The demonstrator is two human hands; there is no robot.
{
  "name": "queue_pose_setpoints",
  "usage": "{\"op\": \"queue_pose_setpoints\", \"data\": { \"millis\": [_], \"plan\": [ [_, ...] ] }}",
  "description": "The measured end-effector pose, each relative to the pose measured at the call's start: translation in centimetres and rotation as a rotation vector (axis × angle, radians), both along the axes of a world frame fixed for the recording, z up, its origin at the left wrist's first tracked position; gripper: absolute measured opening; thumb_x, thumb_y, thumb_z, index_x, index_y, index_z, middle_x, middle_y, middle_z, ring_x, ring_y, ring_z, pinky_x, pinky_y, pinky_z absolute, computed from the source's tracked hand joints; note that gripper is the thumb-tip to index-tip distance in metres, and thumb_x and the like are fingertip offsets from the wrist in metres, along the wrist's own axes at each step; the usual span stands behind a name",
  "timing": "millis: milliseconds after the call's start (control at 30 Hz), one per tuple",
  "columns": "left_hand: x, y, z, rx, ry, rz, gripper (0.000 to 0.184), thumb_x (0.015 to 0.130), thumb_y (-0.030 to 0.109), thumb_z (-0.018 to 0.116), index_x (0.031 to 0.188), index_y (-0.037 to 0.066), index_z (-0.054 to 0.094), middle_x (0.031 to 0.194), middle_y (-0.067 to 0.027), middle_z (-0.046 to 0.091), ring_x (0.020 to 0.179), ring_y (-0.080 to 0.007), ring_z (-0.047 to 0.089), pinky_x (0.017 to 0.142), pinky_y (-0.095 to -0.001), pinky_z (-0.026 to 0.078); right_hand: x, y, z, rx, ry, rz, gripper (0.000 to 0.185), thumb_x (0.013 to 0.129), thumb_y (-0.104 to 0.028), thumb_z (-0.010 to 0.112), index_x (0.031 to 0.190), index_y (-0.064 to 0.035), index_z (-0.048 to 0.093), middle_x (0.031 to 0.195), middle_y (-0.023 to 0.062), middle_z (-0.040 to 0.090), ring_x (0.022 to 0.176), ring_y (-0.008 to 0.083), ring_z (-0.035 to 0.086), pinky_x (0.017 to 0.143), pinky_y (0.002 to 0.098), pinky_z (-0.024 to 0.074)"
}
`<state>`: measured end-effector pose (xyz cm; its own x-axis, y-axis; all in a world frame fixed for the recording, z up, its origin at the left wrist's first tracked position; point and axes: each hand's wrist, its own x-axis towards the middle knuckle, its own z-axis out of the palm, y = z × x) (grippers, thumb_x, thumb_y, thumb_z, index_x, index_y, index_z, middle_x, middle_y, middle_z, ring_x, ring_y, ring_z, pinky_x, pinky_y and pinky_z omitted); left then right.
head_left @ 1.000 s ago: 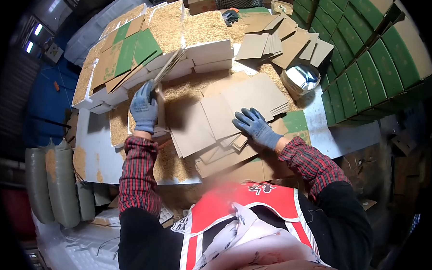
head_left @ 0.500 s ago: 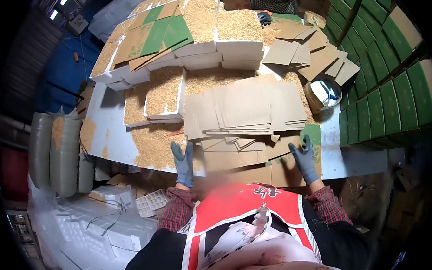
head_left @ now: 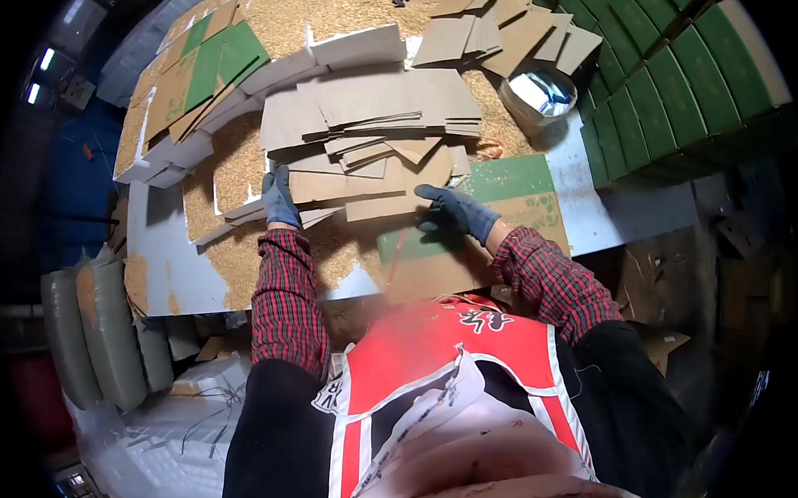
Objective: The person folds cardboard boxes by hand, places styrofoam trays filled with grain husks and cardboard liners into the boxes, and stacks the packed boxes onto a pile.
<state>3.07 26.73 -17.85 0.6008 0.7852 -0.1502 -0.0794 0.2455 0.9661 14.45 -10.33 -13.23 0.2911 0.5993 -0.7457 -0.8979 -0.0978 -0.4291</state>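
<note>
A loose pile of cardboard sheets lies in front of me, with smaller cut strips along its near side. My left hand, in a blue-grey glove, grips the near left end of the pile, its fingers partly hidden. At the near right end, my right hand, gloved alike, closes on the edge of a brown sheet, thumb and fingers curled inward. Just beneath and beside my right hand lies a large green and brown cardboard sheet on the table.
White foam boxes filled with wood shavings stand behind and left, some topped with green and brown cardboard. More cardboard pieces and a round tub are at the back right. Green boxes are stacked right.
Both hands have come from open beside the pile to its near ends. The pile has shifted left and away, uncovering more of the green and brown sheet. My view has shifted too.
</note>
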Motion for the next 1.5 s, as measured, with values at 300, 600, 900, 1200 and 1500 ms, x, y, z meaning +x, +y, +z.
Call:
{"op": "queue_pose_setpoints", "data": {
  "millis": [300,600,900,1200,1500],
  "plan": [
    [-9.8,-16.1,4.3,0.848,0.305,0.160,0.066,0.098,0.023,0.061,0.147,-0.009,0.031,0.148,-0.0254,0.037,0.137,-0.0332,0.039,0.113,-0.0407,0.032,0.0,-19.7,-3.8,-1.158,-1.548,0.056,0.078,0.082,-0.045,0.073,0.139,0.0018,0.046,0.128,0.0265,0.059,0.113,0.0388,0.059,0.096,0.0447,0.0477],
    [-14.0,-25.7,-6.1,1.206,0.878,-0.802,0.119,0.070,0.065,0.075,0.157,0.010,0.016,0.160,-0.0224,0.015,0.145,-0.0514,0.010,0.116,-0.0629,0.012,-2.4,-26.0,-2.5,-0.889,-1.135,0.287,0.079,0.080,-0.047,0.070,0.132,0.0059,0.045,0.124,0.0306,0.057,0.115,0.0459,0.055,0.099,0.0485,0.0449],
    [-7.8,-25.5,21.9,1.556,0.405,-1.106,0.073,0.071,0.011,0.069,0.141,0.012,0.048,0.138,-0.0171,0.052,0.114,-0.0328,0.059,0.090,-0.0412,0.052,6.4,-25.8,13.1,0.421,-0.244,-0.291,0.043,0.093,-0.042,0.065,0.115,-0.0048,0.061,0.102,0.0069,0.065,0.087,0.0205,0.066,0.072,0.0371,0.0582],
    [-6.3,-24.7,16.5,-0.019,0.053,-1.248,0.079,0.097,0.031,0.060,0.157,0.002,0.017,0.161,-0.0126,0.023,0.149,-0.0200,0.020,0.121,-0.0328,0.014,3.8,-10.9,8.3,-0.036,-0.960,-0.191,0.099,0.088,-0.036,0.074,0.153,0.0068,0.013,0.140,0.0185,0.050,0.126,0.0233,0.050,0.104,0.0315,0.0419],
    [-7.2,-26.4,16.0,-0.291,0.015,-1.259,0.068,0.090,0.019,0.060,0.150,0.001,0.032,0.151,-0.0118,0.038,0.138,-0.0196,0.036,0.115,-0.0341,0.027,3.5,-12.3,12.8,-0.236,-1.274,-0.332,0.100,0.087,-0.042,0.074,0.149,0.0143,0.018,0.153,0.0286,0.032,0.141,0.0301,0.033,0.115,0.0334,0.0293]
  ]
}}
